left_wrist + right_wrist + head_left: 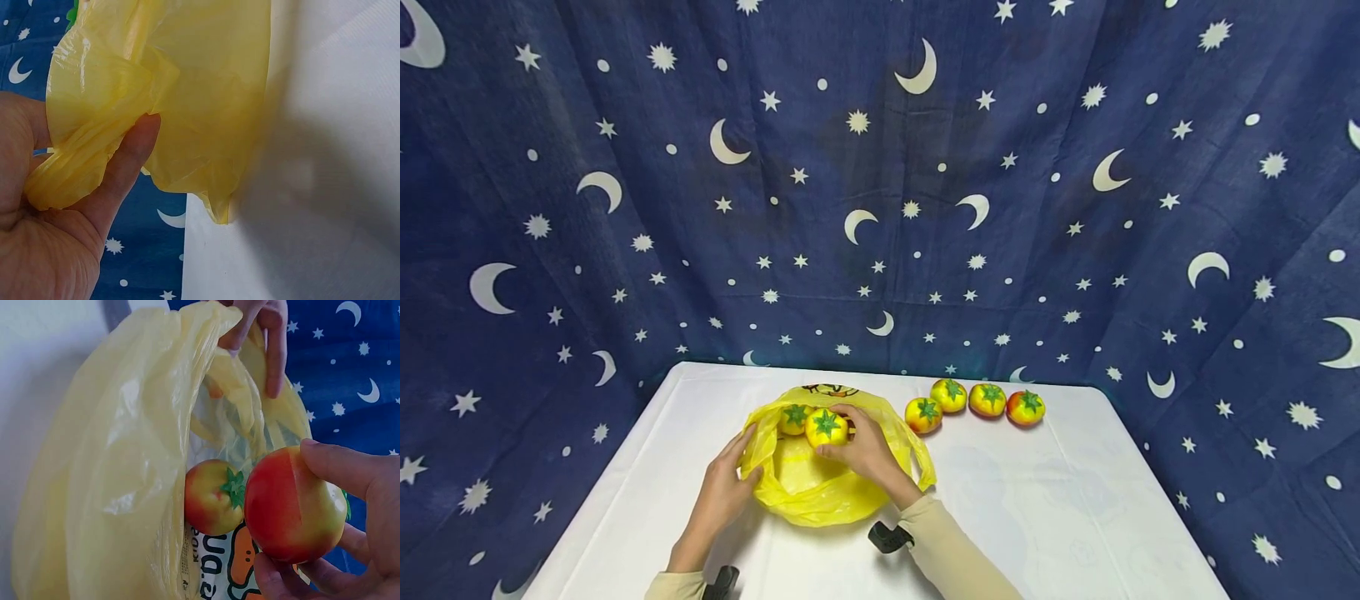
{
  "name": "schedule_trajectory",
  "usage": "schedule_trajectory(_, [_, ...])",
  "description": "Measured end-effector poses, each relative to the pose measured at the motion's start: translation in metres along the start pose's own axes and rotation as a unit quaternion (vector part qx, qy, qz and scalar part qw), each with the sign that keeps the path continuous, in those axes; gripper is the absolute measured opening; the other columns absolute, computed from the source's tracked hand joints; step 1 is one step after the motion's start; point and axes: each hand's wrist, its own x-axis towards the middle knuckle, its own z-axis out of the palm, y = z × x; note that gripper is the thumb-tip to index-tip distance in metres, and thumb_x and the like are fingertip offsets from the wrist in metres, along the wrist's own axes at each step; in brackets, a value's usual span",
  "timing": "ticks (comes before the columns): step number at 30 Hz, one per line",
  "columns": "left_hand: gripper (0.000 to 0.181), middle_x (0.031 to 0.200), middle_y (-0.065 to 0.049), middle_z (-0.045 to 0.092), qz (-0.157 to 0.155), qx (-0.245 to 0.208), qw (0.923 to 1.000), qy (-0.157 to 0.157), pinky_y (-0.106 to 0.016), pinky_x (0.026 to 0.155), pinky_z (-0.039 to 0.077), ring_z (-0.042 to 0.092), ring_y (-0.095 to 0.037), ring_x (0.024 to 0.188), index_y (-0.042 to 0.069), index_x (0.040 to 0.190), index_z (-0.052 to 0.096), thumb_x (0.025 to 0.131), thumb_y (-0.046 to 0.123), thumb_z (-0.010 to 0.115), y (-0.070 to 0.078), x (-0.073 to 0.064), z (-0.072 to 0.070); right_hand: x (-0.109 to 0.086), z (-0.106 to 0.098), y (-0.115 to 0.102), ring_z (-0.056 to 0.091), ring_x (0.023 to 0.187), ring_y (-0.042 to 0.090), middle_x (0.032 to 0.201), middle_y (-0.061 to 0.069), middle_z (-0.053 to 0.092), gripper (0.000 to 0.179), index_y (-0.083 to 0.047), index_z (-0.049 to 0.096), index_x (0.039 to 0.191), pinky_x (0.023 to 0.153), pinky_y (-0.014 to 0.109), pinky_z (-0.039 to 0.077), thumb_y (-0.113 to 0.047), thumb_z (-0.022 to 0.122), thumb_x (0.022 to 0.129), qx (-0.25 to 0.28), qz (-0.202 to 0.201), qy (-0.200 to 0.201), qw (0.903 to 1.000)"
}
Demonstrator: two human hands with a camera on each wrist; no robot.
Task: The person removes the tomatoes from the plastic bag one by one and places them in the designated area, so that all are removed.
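A yellow plastic bag [820,504] lies on the table with its mouth held wide. My left hand [726,483] grips the bag's left edge; in the left wrist view, gathered plastic [81,162] runs between thumb and fingers. With my right hand [867,446] I hold a red-and-yellow tomato [826,427] with a green leafy top, at the bag's opening. The right wrist view shows the held tomato [297,506] beside another tomato [214,497] inside the bag. That inner tomato [793,419] is partly hidden in the head view.
Several similar tomatoes [987,400] stand in a loose row right of the bag, near the back of the white-covered table [1037,517]. Behind and around it hangs a dark blue curtain [820,208] with moons and stars. Printed lettering and an orange drawing show inside the bag.
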Motion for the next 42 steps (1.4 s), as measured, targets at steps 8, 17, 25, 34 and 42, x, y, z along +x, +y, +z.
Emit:
schedule_trajectory(8, [0.073, 0.151, -0.027, 0.040, -0.017, -0.002, 0.9998, -0.011, -0.060, 0.115, 0.032, 0.037, -0.047, 0.139, 0.003, 0.151, 0.036, 0.084, -0.002, 0.065, 0.001, 0.000, 0.001, -0.012, -0.005, -0.002, 0.057, 0.110, 0.018, 0.129, 0.004, 0.060, 0.065, -0.016, 0.057, 0.132, 0.091, 0.030, 0.055, -0.031, 0.085, 0.075, 0.019, -0.011, -0.001, 0.9998])
schedule_trajectory(17, [0.073, 0.151, -0.027, 0.040, -0.011, -0.002, 0.9999, -0.007, -0.061, 0.113, 0.034, 0.038, -0.048, 0.139, 0.004, 0.151, 0.036, 0.084, -0.003, 0.065, 0.002, 0.001, -0.001, -0.022, -0.019, -0.013, 0.058, 0.116, 0.022, 0.132, 0.004, 0.058, 0.064, -0.017, 0.057, 0.133, 0.095, 0.032, 0.055, -0.032, 0.084, 0.076, 0.047, -0.024, 0.003, 0.9986])
schedule_trajectory(25, [0.073, 0.152, -0.026, 0.040, -0.013, 0.001, 0.9998, -0.012, -0.061, 0.114, 0.033, 0.037, -0.047, 0.140, 0.003, 0.151, 0.035, 0.085, -0.003, 0.065, 0.003, 0.000, -0.001, -0.030, -0.029, -0.017, 0.059, 0.114, 0.018, 0.132, 0.001, 0.060, 0.066, -0.020, 0.055, 0.134, 0.098, 0.035, 0.054, -0.034, 0.083, 0.077, 0.047, -0.007, 0.006, 0.9988])
schedule_trajectory(34, [0.073, 0.152, -0.026, 0.040, -0.019, 0.006, 0.9997, -0.016, -0.060, 0.114, 0.033, 0.037, -0.047, 0.140, 0.003, 0.151, 0.035, 0.085, -0.003, 0.065, 0.002, -0.001, 0.001, -0.040, -0.042, -0.017, 0.059, 0.113, 0.016, 0.133, 0.000, 0.060, 0.067, -0.021, 0.055, 0.135, 0.097, 0.032, 0.055, -0.039, 0.083, 0.076, 0.033, -0.017, 0.022, 0.9991])
schedule_trajectory(42, [0.072, 0.152, -0.026, 0.040, -0.023, 0.005, 0.9996, -0.018, -0.060, 0.114, 0.034, 0.037, -0.047, 0.139, 0.004, 0.151, 0.035, 0.085, -0.003, 0.065, 0.003, -0.002, 0.003, -0.049, -0.055, -0.015, 0.059, 0.114, 0.016, 0.133, -0.001, 0.059, 0.066, -0.022, 0.055, 0.135, 0.095, 0.031, 0.055, -0.040, 0.082, 0.077, 0.043, -0.016, 0.040, 0.9982])
